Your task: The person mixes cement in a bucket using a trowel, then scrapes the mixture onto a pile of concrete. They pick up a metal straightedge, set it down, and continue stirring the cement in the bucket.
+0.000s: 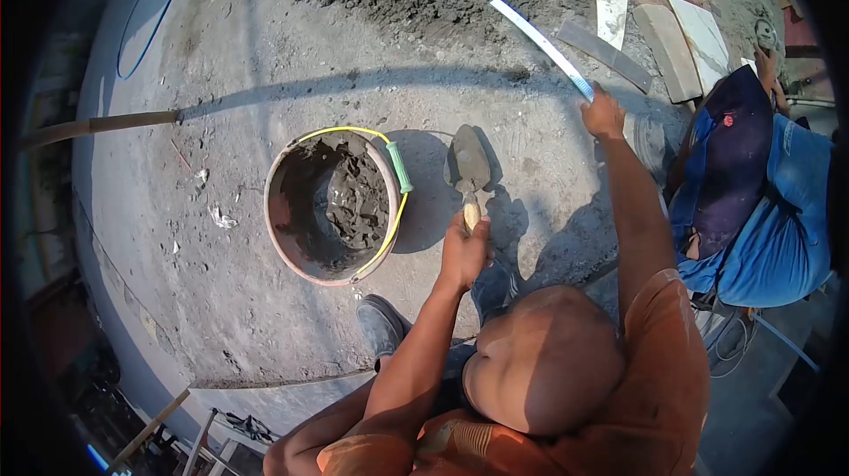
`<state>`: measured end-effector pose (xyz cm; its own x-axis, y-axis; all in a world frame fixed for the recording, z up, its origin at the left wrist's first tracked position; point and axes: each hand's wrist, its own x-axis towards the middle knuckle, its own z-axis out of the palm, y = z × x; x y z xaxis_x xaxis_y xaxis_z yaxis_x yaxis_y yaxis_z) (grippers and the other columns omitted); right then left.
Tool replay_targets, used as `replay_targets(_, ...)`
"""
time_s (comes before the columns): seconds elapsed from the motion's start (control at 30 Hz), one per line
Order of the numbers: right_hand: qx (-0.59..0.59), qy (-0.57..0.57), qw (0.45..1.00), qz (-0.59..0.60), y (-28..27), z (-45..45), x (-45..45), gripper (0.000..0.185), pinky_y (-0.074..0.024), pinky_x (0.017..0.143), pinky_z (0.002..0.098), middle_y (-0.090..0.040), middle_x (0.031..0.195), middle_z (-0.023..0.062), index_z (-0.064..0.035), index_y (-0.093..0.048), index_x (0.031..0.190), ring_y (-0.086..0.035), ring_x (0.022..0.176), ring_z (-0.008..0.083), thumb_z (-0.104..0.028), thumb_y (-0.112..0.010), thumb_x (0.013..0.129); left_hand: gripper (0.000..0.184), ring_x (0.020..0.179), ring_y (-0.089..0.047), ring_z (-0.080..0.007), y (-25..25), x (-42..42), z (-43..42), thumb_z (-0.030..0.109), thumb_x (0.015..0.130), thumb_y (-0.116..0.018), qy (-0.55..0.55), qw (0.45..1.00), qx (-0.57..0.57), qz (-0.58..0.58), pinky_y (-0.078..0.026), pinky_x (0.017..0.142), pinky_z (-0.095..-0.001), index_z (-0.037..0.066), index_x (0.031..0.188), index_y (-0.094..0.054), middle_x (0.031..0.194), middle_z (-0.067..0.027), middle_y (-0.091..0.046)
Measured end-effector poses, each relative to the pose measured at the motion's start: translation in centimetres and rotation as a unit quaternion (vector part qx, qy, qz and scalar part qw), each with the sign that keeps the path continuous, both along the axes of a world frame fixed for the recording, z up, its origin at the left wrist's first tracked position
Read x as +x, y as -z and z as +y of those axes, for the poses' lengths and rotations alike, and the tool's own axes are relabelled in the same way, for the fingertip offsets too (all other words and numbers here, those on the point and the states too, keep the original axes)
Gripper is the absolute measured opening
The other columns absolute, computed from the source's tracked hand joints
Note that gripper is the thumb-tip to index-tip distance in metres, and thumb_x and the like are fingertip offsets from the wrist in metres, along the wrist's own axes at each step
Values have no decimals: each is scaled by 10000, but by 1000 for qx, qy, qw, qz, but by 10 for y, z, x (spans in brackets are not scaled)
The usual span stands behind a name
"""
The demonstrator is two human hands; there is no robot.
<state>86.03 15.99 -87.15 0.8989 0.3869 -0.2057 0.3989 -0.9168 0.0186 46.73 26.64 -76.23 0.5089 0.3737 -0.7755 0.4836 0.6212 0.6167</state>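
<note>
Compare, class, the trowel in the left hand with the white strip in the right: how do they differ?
The trowel has a broad, pointed blade; the strip is long and narrow. The trowel's blade is grey and its handle tan, while the strip is mostly white. Both are hand-held: trowel in the left hand, strip in the right hand.

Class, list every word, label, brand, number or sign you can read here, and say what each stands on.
No text can be read.
White strip in the right hand: bluish marks near the hand, too small to read.
Dark garment at the right: small red mark, too blurred to read.
</note>
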Motion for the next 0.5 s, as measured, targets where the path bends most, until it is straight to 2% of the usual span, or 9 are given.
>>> replay_targets(0.13, -108, -4, 994, 18, -15, 24, 4, 544, -354, 1101, 559, -662, 1319, 138, -108, -565, 1380, -596, 1274, 334, -374, -670, 917, 355, 520, -589, -140, 9, -12, -5, 259, 1046, -588, -2, 999, -34, 21, -485, 435, -282, -13, 1264, -520, 828, -81, -626)
replay_targets(0.2, -114, -52, 992, 7, -14, 30, -3, 452, -424, 1038, 558, -680, 1272, 144, -85, -594, 1302, -616, 1236, 370, -339, -635, 930, 373, 519, -588, -138, 3, -15, -3, 264, 1042, -597, 6, 999, -44, 2, -488, 440, -280, -18, 1272, -520, 815, -77, -623)
replay_targets(0.27, 44, -15, 999, -24, -11, 35, -8, 427, -496, 938, 550, -705, 1185, 194, -74, -565, 1321, -644, 1150, 435, -271, -578, 942, 372, 519, -588, -138, -4, -14, 2, 266, 1039, -602, -1, 999, -43, -2, -490, 442, -281, -16, 1268, -521, 808, -75, -619)
replay_targets(0.3, 43, -22, 999, -24, -20, 35, -17, 427, -496, 938, 550, -705, 1185, 194, -74, -565, 1321, -644, 1150, 435, -271, -578, 942, 372, 518, -587, -138, -5, -12, 5, 269, 1036, -607, -2, 999, -39, -10, -492, 443, -281, -14, 1263, -522, 802, -73, -614)
replay_targets(0.37, 103, -4, 989, 108, -48, 10, -52, 396, -534, 840, 550, -706, 1114, 263, -71, -533, 1311, -663, 1018, 507, -207, -526, 939, 369, 518, -588, -140, 1, -11, 9, 271, 1036, -609, -1, 1000, -17, -13, -493, 444, -286, -9, 1261, -523, 796, -71, -610)
replay_targets(0.4, 156, -32, 980, 123, -56, -14, -77, 454, -538, 785, 542, -721, 1000, 268, -88, -458, 1405, -700, 884, 481, -189, -520, 966, 365, 518, -588, -142, 5, -9, 12, 273, 1035, -610, 9, 1000, 8, -16, -493, 444, -291, -3, 1258, -523, 791, -69, -605)
replay_targets(0.43, 214, 27, 942, 257, -97, -23, -114, 549, -546, 687, 462, -707, 878, 170, -115, -384, 1518, -696, 725, 321, -184, -538, 996, 365, 518, -588, -142, 7, -7, 14, 273, 1035, -610, 2, 1000, 6, -15, -493, 444, -291, -3, 1258, -523, 791, -69, -605)
replay_targets(0.47, 241, 109, 877, 400, -148, -24, -155, 665, -519, 635, 344, -649, 831, 81, -156, -304, 1605, -616, 682, 156, -189, -591, 1006, 358, 518, -589, -144, 9, -4, 17, 271, 1036, -609, 0, 1000, 14, -15, -494, 445, -297, -4, 1248, -523, 786, -69, -600)
replay_targets(0.5, 221, 122, 859, 445, -180, -33, -184, 696, -499, 623, 306, -632, 833, 58, -171, -289, 1620, -593, 668, 128, -201, -612, 1003, 350, 519, -590, -147, 12, -1, 18, 269, 1036, -608, -1, 1000, 21, -15, -494, 446, -303, -5, 1237, -523, 781, -68, -596)
